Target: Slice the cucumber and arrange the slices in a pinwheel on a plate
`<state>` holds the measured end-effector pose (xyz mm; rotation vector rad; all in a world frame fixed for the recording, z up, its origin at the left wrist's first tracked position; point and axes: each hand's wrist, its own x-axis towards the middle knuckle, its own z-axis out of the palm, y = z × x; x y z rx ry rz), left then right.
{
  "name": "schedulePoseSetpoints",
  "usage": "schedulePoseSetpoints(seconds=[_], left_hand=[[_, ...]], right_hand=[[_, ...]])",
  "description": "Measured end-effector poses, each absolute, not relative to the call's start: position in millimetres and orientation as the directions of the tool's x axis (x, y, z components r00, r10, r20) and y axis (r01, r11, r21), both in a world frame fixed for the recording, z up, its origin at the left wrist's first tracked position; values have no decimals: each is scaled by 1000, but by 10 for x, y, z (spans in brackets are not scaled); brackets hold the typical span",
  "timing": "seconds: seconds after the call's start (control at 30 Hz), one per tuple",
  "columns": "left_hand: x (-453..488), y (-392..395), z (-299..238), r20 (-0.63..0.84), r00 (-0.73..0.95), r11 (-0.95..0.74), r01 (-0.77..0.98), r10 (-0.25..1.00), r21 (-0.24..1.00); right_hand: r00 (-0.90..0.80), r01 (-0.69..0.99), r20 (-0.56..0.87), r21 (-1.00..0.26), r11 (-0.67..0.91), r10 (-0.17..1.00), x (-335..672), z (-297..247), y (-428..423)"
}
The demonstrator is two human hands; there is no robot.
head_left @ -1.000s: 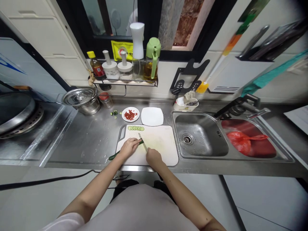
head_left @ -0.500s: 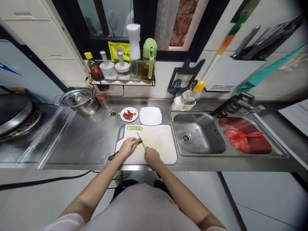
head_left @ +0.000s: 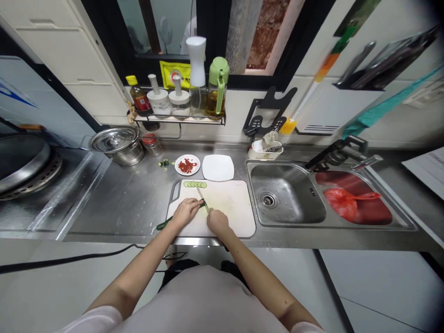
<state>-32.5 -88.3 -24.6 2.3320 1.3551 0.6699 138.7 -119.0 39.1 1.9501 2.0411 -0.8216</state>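
My left hand is closed over a dark green cucumber, which lies slantwise across the left part of the white cutting board. One end of it pokes out past my fingertips. My right hand grips a knife by its handle, which my fingers hide. The blade points away from me and stands right at the cucumber's cut end. Along the board's far left edge lies a row of pale cucumber slices, overlapping one another.
Behind the board stand a plate of chopped red pieces and a white plate. Cucumber scraps, a red-lidded jar and a steel pot are left. The sink lies right, with a red bag.
My right hand and the knife have shifted slightly away from me and to the left. My left hand stays on the cucumber. The whole view has moved a little.
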Motion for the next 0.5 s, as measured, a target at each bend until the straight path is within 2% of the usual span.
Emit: schedulePoseSetpoints(seconds=[0.5], left_hand=[[-324, -863, -299, 212, 423, -467, 706, 881, 532]], right_hand=[[-99, 969, -510, -243, -32, 855, 1435, 396, -1219]])
